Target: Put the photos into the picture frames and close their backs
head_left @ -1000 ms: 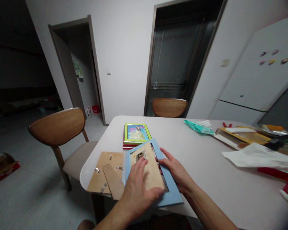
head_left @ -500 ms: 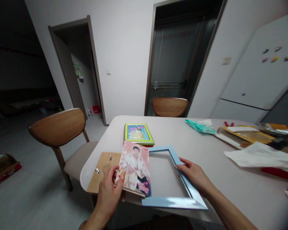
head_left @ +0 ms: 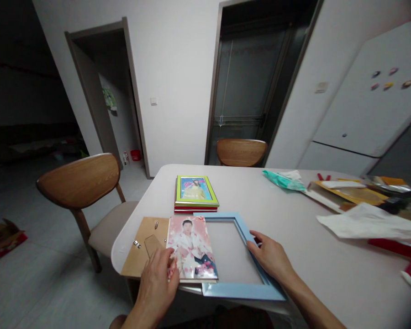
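Note:
A photo panel point(head_left: 193, 251) with a pink floral portrait lies face up, overlapping the open left part of a light-blue picture frame point(head_left: 241, 290). My left hand point(head_left: 157, 274) rests at the panel's lower left edge, thumb and forefinger apart on top of it. The frame's right side is gripped by my right hand point(head_left: 269, 256), thumb toward the inner edge and the other fingers partly hidden. Under and left of the panel lies a brown backing board point(head_left: 139, 256) with metal clips and a stand. The tabletop shows through the frame's opening.
Behind the blue frame sits a green-framed picture point(head_left: 196, 191) on top of a red frame point(head_left: 195, 210). White paper point(head_left: 356, 224), a teal wrapper point(head_left: 284, 180) and a yellow envelope point(head_left: 356, 194) lie on the table's right. Wooden chairs point(head_left: 85, 178) stand around the table.
The photo panel has gone from tilted up in my left hand to lying flat. My left thumb and forefinger have spread apart. The blue frame has shifted slightly left with my right hand.

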Demonstrator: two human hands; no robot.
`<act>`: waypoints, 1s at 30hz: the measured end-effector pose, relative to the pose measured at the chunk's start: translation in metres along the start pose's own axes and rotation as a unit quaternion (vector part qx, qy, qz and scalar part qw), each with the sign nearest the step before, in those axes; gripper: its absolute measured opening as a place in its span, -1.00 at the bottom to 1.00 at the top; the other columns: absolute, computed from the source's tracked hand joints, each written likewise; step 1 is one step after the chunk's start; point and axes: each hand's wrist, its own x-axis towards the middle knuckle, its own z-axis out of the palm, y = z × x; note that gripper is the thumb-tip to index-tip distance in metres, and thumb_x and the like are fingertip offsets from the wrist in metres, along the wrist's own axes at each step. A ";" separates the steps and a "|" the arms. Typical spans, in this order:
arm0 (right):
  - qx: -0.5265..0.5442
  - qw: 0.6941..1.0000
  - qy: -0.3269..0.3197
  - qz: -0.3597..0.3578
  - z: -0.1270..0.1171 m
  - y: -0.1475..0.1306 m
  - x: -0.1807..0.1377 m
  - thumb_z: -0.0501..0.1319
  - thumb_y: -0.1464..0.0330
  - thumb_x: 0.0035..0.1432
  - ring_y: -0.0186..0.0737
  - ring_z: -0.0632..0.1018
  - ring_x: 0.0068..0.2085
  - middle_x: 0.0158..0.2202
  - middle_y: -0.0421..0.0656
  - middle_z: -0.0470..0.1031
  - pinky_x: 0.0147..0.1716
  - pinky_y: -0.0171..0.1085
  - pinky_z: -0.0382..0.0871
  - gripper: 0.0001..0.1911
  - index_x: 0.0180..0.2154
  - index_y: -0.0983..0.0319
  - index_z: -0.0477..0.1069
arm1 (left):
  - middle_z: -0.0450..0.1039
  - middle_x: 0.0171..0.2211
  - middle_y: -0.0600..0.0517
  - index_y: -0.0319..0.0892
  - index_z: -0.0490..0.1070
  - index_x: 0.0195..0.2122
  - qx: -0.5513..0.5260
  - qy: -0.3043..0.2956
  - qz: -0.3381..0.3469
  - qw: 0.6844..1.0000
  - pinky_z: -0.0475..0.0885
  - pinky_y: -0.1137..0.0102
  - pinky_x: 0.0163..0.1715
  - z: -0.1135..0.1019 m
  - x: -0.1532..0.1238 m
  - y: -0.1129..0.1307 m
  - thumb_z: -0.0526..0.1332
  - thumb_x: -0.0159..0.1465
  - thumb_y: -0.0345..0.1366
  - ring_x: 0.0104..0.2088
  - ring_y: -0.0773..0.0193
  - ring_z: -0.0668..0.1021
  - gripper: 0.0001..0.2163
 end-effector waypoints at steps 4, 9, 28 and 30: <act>-0.027 0.999 0.002 -0.021 0.001 0.001 -0.001 -0.02 0.31 -0.01 -0.16 0.47 -0.28 -0.25 -0.01 0.45 -0.25 -0.27 0.27 -0.58 -0.14 0.37 0.35 | 0.27 -0.05 -0.14 -0.20 0.22 -0.07 0.008 -0.013 0.086 0.996 0.20 0.11 -0.05 0.011 -0.007 0.007 0.07 0.00 -0.42 -0.02 0.06 0.30 -0.59; -0.057 0.996 0.023 -0.069 0.002 -0.003 -0.003 -0.01 0.33 0.00 -0.14 0.42 -0.19 -0.20 0.01 0.42 -0.14 -0.24 0.21 -0.61 -0.15 0.37 0.34 | 0.16 0.07 -0.16 -0.22 0.18 0.01 0.064 -0.072 0.111 0.989 0.09 0.04 0.03 0.022 -0.005 0.016 0.06 -0.08 -0.49 0.07 0.02 0.21 -0.46; 0.617 0.759 -0.190 0.086 0.012 -0.104 -0.035 0.04 0.19 0.01 -0.33 0.50 -0.39 -0.33 -0.12 0.45 -0.42 -0.33 0.37 -0.49 0.00 0.24 0.11 | 0.43 -0.16 -0.04 -0.20 0.25 -0.08 -0.564 0.111 -0.140 0.807 0.30 0.31 -0.11 0.004 0.027 0.055 0.09 0.12 -0.19 -0.12 0.16 0.43 -0.65; 0.653 0.739 -0.143 0.085 0.010 -0.102 -0.031 0.03 0.21 0.01 -0.30 0.50 -0.33 -0.28 -0.13 0.46 -0.38 -0.32 0.38 -0.50 0.01 0.20 0.07 | 0.40 -0.12 -0.05 -0.18 0.24 -0.08 -0.596 0.101 -0.144 0.783 0.27 0.31 -0.07 0.017 0.022 0.063 0.12 0.09 -0.20 -0.09 0.17 0.41 -0.63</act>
